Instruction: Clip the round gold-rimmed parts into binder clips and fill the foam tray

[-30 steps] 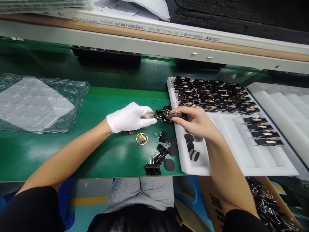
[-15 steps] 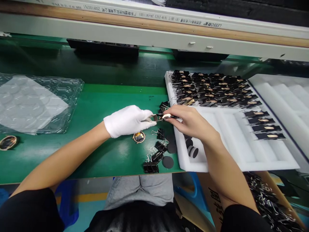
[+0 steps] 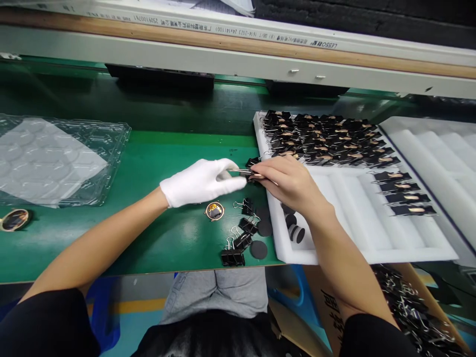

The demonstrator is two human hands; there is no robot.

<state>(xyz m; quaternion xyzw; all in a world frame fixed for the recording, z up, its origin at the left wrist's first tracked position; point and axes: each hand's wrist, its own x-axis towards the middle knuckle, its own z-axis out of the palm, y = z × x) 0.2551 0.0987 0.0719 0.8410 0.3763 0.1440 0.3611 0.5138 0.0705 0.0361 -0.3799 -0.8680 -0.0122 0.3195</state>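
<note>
My left hand (image 3: 204, 182), in a white glove, has its thumb and fingers spread around the silver handles of a binder clip (image 3: 244, 172). My bare right hand (image 3: 284, 177) pinches the round watch piece (image 3: 257, 176) at the clip's other end; the fingers partly hide it. Below my gloved hand, a gold-rimmed watch piece (image 3: 214, 211) lies on the green table (image 3: 159, 248). Several loose black binder clips (image 3: 232, 257) and black discs (image 3: 258, 249) lie to its right.
A white foam tray (image 3: 366, 208) on the right holds rows of clipped pieces and, at its left, black discs (image 3: 297, 233). Another foam tray (image 3: 439, 148) stands beyond. A clear plastic tray (image 3: 115, 158) and another watch piece (image 3: 15, 219) are at left. Below right, a box holds clips (image 3: 416, 312).
My gloved fingers have opened from their pinch on the clip handles, the thumb now lower. My right hand has shifted slightly left and tilted the held piece.
</note>
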